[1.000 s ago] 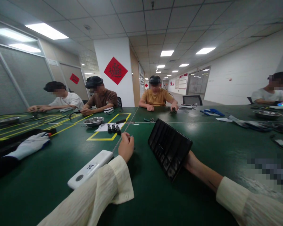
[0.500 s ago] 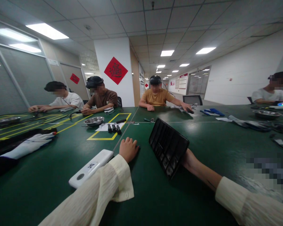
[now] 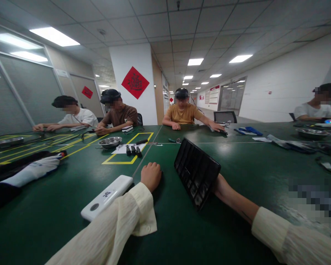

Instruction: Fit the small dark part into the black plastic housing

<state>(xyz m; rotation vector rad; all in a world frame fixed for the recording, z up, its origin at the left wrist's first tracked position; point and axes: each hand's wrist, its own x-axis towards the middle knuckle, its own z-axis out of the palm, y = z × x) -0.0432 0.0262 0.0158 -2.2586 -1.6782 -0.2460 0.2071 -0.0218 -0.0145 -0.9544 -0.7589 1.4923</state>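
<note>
My right hand holds up a flat black rectangular tray-like thing from behind its right edge. Its face is marked by a grid of cells, the lower ones greyish; whether these are compartments or reflections I cannot tell. It stands tilted on or just over the green table, and my right fingers are hidden behind it. Left of it, my left hand rests on the table as a loose fist, fingers curled under and nothing visible in it. A white power bank with dark markings lies beside my left forearm.
Several small black clips lie by white paper inside a yellow taped outline. A metal bowl stands next to it. Across the table sits a person in an orange shirt. A gloved hand is at left; cloths lie right.
My left fingers have curled in from a more spread pose into a loose fist. The black tray-like thing stays nearly still in my right hand. The gloved hand at left shifted slightly.
</note>
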